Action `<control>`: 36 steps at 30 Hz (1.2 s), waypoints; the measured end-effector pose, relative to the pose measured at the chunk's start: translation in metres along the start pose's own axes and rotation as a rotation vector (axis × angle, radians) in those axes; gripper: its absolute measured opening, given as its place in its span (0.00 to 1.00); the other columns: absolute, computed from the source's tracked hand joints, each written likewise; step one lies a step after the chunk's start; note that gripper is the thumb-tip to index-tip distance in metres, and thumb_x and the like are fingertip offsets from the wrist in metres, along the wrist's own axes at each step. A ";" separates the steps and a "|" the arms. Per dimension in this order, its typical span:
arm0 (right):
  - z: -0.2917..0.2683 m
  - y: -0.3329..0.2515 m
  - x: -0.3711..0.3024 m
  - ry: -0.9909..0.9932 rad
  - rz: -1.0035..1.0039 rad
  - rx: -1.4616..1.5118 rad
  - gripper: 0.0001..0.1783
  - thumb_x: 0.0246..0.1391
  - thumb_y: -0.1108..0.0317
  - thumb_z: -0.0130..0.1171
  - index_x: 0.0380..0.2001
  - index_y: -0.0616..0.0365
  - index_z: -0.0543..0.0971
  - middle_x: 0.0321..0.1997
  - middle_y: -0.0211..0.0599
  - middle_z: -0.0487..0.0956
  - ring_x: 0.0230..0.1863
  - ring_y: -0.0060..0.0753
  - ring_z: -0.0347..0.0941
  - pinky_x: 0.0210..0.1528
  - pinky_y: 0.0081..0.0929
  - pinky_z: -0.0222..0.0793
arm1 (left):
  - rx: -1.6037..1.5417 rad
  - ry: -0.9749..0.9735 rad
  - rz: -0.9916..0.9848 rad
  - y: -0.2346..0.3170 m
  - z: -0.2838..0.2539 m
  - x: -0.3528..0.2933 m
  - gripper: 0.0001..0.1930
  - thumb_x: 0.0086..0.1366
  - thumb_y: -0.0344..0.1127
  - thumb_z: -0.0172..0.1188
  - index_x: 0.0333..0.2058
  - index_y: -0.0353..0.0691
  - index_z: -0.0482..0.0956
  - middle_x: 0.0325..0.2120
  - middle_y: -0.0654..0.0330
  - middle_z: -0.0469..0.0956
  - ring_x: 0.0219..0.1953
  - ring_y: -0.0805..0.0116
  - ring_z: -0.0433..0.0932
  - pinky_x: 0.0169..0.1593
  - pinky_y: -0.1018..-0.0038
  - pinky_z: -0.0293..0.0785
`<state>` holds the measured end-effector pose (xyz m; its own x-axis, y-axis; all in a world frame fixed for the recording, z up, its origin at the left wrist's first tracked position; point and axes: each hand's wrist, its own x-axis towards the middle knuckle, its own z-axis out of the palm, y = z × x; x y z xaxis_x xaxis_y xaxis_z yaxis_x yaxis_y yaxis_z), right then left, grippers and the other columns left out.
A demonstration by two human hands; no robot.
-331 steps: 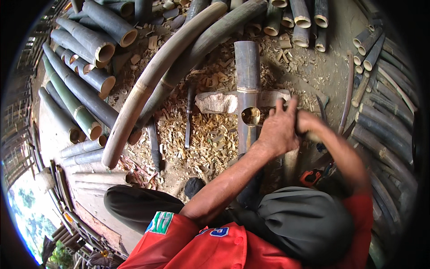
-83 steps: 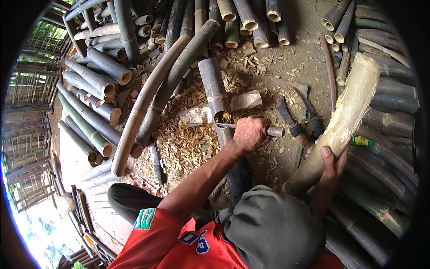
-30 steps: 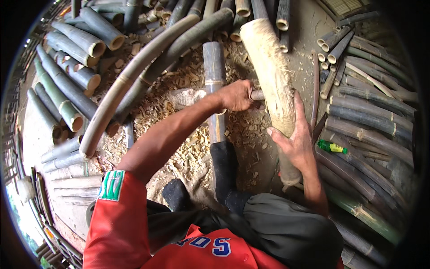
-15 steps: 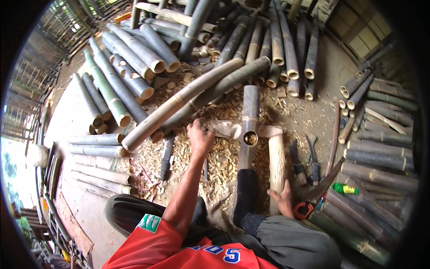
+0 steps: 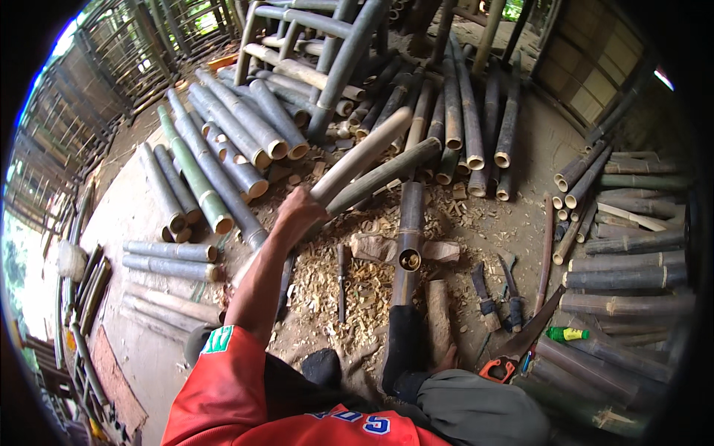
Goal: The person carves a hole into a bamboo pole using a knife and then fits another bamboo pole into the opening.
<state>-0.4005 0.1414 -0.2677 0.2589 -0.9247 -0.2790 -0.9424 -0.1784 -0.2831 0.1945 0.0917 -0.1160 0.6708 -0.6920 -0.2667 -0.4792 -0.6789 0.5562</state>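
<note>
My left hand (image 5: 300,204) is wrapped around a pale bamboo pole (image 5: 364,156), which slants up and away to the right. A darker bamboo pole (image 5: 387,175) lies just beside it. Low by my bent knee, my right hand (image 5: 449,358) is close to the near end of a thick wooden club (image 5: 439,312); the knee covers part of it and its grip is unclear. A bamboo section (image 5: 411,223) with a hole cut in it rests across a rough wooden block (image 5: 446,251), near my dark-covered lower leg (image 5: 401,334).
Wood chips (image 5: 320,290) cover the ground, with a chisel-like tool (image 5: 341,286) among them. To the right lie two blades with wrapped handles (image 5: 487,308), an orange-handled saw (image 5: 500,369) and a green bottle (image 5: 567,334). Bamboo stacks (image 5: 238,119) stand beyond, near a bamboo frame (image 5: 327,74).
My left hand has moved from the wooden block up to the pale pole and taken hold of it. My right hand and the club have come lower, toward my body. The view has tipped upward.
</note>
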 end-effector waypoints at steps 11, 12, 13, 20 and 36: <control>-0.025 0.020 0.008 0.003 0.019 0.222 0.59 0.43 0.71 0.70 0.76 0.57 0.49 0.63 0.57 0.69 0.61 0.47 0.69 0.63 0.40 0.67 | -0.965 -0.340 0.690 0.170 -0.015 -0.079 0.33 0.41 0.35 0.71 0.49 0.31 0.76 0.34 0.57 0.81 0.34 0.67 0.79 0.42 0.69 0.79; -0.029 0.018 0.010 -0.001 0.014 0.280 0.59 0.42 0.71 0.70 0.76 0.57 0.48 0.63 0.57 0.68 0.61 0.47 0.69 0.63 0.40 0.67 | -1.007 -0.387 0.732 0.176 -0.006 -0.084 0.33 0.41 0.36 0.71 0.49 0.31 0.76 0.34 0.58 0.80 0.34 0.67 0.79 0.42 0.69 0.79; -0.036 0.020 0.010 -0.002 0.019 0.346 0.60 0.42 0.72 0.70 0.76 0.57 0.48 0.63 0.56 0.68 0.61 0.47 0.69 0.62 0.40 0.67 | -1.050 -0.435 0.776 0.184 0.003 -0.088 0.32 0.40 0.36 0.70 0.48 0.31 0.76 0.33 0.58 0.80 0.34 0.67 0.79 0.42 0.69 0.79; -0.171 -0.022 0.007 -0.026 -0.034 1.032 0.61 0.41 0.76 0.68 0.76 0.58 0.46 0.65 0.53 0.67 0.61 0.44 0.69 0.62 0.37 0.68 | -0.951 -0.472 0.831 0.194 0.040 -0.105 0.25 0.37 0.28 0.70 0.41 0.34 0.79 0.31 0.64 0.80 0.36 0.72 0.77 0.41 0.72 0.76; -0.593 -0.321 -0.063 0.421 -0.884 -0.018 0.57 0.44 0.60 0.65 0.77 0.55 0.53 0.67 0.51 0.68 0.63 0.41 0.69 0.65 0.36 0.66 | -0.978 -0.562 0.922 0.195 0.045 -0.104 0.25 0.36 0.27 0.73 0.39 0.38 0.80 0.31 0.65 0.81 0.34 0.73 0.79 0.40 0.73 0.77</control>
<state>-0.2399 0.0575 0.3850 0.7794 -0.4993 0.3785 -0.4493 -0.8664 -0.2179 0.0063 0.0203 -0.0153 -0.0712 -0.9394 0.3352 0.1150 0.3261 0.9383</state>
